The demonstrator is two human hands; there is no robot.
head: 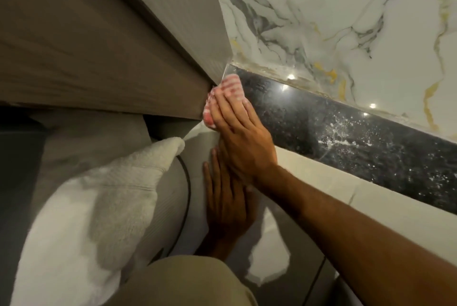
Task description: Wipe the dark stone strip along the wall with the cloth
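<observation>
The dark speckled stone strip point(346, 142) runs from the centre down to the right edge, below the white marble wall point(333, 21). White specks and smears mark its right half. A pink-and-white checked cloth point(231, 85) is pressed on the strip's left end, where it meets a grey wooden panel point(99, 53). My right hand point(237, 132) lies flat on the cloth and holds it down with the fingers. My left hand point(227, 202) rests flat, fingers apart, on the pale bedding below the right wrist and holds nothing.
A white terry towel point(99, 194) lies bunched at the lower left over grey bedding. A pale ledge point(371, 194) borders the strip's near side. My beige-clad knee point(185, 283) shows at the bottom. The grey panel closes off the strip's left end.
</observation>
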